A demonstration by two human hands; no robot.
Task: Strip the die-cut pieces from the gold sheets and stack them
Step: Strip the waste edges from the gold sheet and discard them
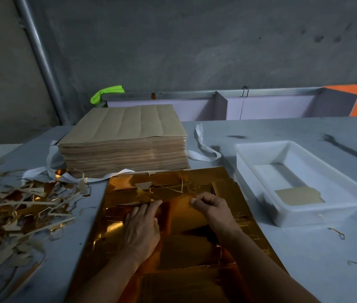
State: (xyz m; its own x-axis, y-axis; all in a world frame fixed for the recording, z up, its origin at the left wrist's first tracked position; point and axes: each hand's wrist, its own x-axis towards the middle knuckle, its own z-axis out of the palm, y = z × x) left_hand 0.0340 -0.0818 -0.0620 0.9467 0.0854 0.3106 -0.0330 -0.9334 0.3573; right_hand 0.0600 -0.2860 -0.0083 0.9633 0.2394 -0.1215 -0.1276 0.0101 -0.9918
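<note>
A gold sheet (120,186) lies flat on the grey table in front of me, with die-cut outlines showing in its shiny face. My left hand (141,229) presses flat on the sheet, fingers pointing away from me. My right hand (213,207) pinches the far edge of a gold die-cut piece (184,215) that lifts off the sheet between my hands. One brown-backed piece (298,195) lies in the white plastic tray (334,217) at the right.
A thick stack of brown-backed sheets (125,136) stands behind the gold sheet, with white strapping (203,147) loose around it. A heap of gold and brown offcut strips (20,211) covers the table's left side. A few scraps (339,232) lie at the right.
</note>
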